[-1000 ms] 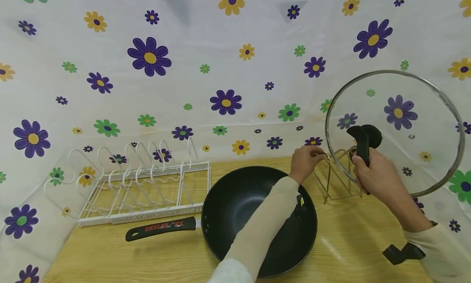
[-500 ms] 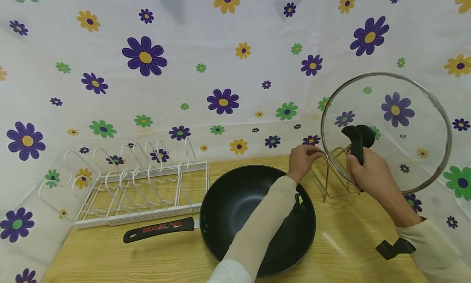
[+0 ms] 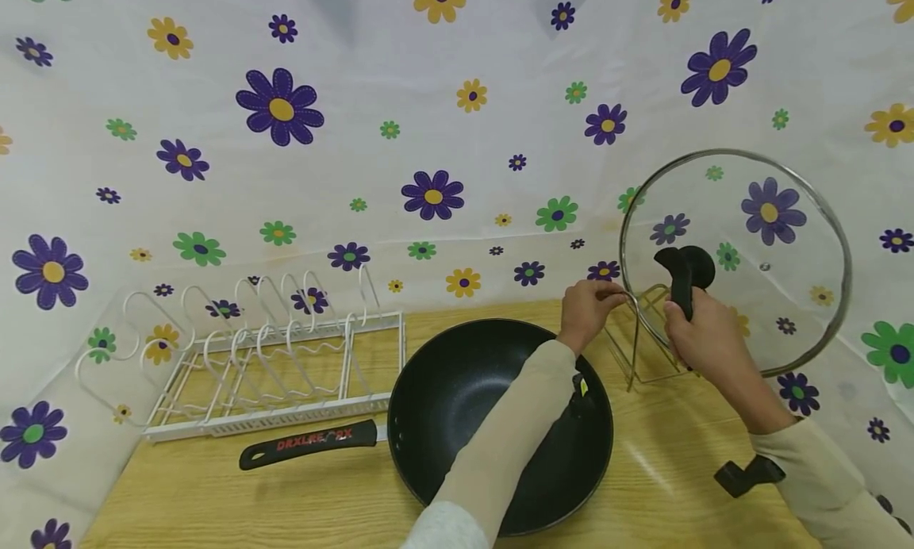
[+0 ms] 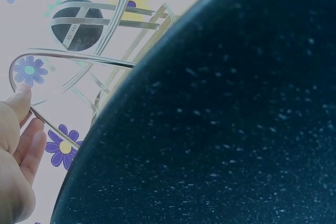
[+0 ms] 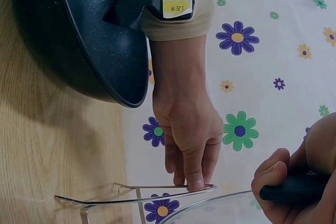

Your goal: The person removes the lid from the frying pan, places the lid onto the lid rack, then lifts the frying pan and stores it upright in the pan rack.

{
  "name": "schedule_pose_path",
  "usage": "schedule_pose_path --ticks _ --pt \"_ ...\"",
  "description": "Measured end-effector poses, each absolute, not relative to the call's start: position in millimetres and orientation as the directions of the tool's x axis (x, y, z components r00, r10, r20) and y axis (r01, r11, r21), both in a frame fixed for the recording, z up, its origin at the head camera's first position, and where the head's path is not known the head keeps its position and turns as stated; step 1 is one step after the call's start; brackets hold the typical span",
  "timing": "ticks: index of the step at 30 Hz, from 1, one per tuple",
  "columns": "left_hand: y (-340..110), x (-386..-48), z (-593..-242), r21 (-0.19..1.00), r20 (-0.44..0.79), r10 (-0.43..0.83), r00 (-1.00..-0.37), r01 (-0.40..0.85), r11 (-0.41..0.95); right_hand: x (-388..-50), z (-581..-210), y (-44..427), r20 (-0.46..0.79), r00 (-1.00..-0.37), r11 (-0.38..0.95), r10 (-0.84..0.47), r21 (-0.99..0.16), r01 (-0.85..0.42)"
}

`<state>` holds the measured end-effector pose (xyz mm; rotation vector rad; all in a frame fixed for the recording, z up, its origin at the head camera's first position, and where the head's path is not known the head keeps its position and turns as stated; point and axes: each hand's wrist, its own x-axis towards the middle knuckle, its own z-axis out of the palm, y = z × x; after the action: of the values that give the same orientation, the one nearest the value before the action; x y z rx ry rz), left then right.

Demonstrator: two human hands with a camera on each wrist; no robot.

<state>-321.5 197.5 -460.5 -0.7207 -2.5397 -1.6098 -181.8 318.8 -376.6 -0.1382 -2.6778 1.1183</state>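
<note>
My left hand [image 3: 584, 315] reaches across the wok and pinches the top of a loop on a gold-coloured wire lid rack [image 3: 634, 347]. In the right wrist view, the left thumb [image 5: 195, 182] presses on that wire loop [image 5: 173, 195]. A large glass lid [image 3: 757, 208] with a metal rim stands nearly upright to the right. My right hand [image 3: 714, 339] grips its black handle [image 3: 683, 283]. The lid's lower left edge overlaps the rack; whether it touches the wire is unclear. The left wrist view has the left hand [image 4: 18, 150] at the bent wire [image 4: 68, 53].
A black wok [image 3: 457, 398] sits mid-table under the left forearm, its long handle [image 3: 310, 444] pointing left. Behind that handle lies a white wire dish rack [image 3: 286, 412]. Flower-printed cloth [image 3: 357, 120] hangs behind the wooden table [image 3: 343, 501].
My right hand has brought the lid a little to the left, closer over the wire rack. The left hand keeps its pinch on the loop. The head view has shifted slightly.
</note>
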Motion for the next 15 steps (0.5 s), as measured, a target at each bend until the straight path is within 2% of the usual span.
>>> schedule_pose_path --ticks 8,15 --pt "200.3 -323.4 -462.8 0.847 0.261 0.342 -0.903 0.384 0.368 -185.5 -381.3 316.1 0.095 -0.981 0.716 0.170 -0.695 0.057" --pt "198.6 -323.6 -461.1 0.848 0.270 0.327 -0.906 0.385 0.364 -190.7 -390.2 310.0 0.137 -0.976 0.768 0.170 -0.639 0.044"
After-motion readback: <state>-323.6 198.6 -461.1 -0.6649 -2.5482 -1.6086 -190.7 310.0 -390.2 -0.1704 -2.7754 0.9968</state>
